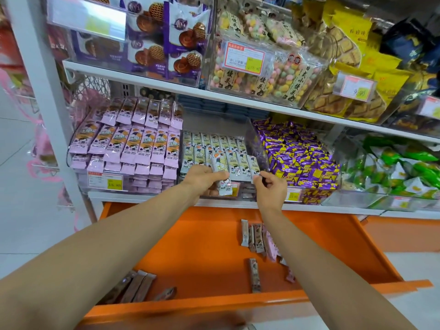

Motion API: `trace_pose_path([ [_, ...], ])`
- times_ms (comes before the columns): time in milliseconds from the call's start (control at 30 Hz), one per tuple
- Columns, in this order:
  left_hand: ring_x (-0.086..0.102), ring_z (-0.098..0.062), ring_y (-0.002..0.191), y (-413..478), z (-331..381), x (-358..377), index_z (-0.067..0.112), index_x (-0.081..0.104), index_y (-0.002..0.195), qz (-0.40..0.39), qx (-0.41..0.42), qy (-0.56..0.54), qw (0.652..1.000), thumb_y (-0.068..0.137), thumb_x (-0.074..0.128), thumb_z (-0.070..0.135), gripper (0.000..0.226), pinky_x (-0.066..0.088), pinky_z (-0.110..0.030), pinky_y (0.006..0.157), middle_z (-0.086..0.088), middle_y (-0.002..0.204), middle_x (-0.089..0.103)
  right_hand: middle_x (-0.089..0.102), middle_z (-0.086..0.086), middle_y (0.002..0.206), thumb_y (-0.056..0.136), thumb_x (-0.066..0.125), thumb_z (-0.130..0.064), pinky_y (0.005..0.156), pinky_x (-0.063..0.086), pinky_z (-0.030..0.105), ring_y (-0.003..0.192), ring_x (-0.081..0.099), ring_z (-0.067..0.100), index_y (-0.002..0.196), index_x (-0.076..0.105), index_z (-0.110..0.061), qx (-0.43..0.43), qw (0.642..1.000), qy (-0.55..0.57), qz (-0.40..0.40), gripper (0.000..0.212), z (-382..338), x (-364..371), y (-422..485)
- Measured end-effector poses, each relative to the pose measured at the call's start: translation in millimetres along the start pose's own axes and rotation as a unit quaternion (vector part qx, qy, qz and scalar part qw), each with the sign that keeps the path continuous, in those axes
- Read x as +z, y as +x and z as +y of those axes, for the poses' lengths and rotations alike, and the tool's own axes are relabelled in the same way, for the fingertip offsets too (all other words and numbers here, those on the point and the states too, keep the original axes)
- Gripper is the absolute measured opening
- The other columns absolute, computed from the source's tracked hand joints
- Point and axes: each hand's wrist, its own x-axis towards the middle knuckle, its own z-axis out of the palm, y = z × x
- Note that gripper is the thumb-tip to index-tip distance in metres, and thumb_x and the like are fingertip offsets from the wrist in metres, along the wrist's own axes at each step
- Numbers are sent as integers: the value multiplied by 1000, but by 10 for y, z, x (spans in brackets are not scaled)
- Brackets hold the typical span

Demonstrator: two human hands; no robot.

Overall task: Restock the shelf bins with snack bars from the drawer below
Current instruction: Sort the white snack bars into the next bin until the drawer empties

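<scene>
Nearest me, the orange drawer stands pulled out. Brown snack bars lie scattered in it, some at its near left corner and more to the right. Farther off, my left hand grips a cream bar at the front of the middle bin. Just right of it, my right hand is curled, fingertips pinching the near end of the front row's rightmost bar. Pink bars fill the bin to the left.
</scene>
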Motion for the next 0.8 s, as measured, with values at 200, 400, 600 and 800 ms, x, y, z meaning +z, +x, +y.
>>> trace_pose_path([
  [200, 56, -16, 69, -44, 24, -17, 5, 58, 85, -10, -8, -20, 1000, 87, 73, 21, 23, 54, -21, 52, -7, 77, 57, 46, 5, 108, 93, 63, -25, 85, 47, 23, 100, 50, 21, 131, 59, -15, -51, 997, -16, -59, 39, -105, -156, -136],
  [400, 55, -15, 62, -139, 60, 39, 3, 59, 80, 13, -12, -48, 999, 87, 73, 22, 24, 56, -24, 52, -6, 70, 56, 51, -6, 108, 81, 78, -31, 76, 43, 14, 90, 51, 6, 123, 51, -24, -153, 951, 67, -262, 51, -385, -251, -503],
  [600, 60, -17, 57, -262, 118, -10, 4, 61, 75, -6, 24, -19, 1000, 90, 69, 32, 33, 58, -32, 65, -8, 64, 62, 55, -4, 91, 82, 77, -19, 67, 43, 18, 75, 46, 4, 107, 56, -16, -151, 959, 94, -219, 33, -561, -152, -627],
  [800, 60, -17, 82, -183, 132, -541, 17, 68, 87, 198, 319, 415, 829, 95, 47, 39, 31, 47, -34, 76, 1, 82, 65, 61, 1, 93, 84, 75, -14, 68, 50, 14, 76, 56, 4, 112, 60, -9, -119, 971, 102, -180, 31, -803, 31, -456],
])
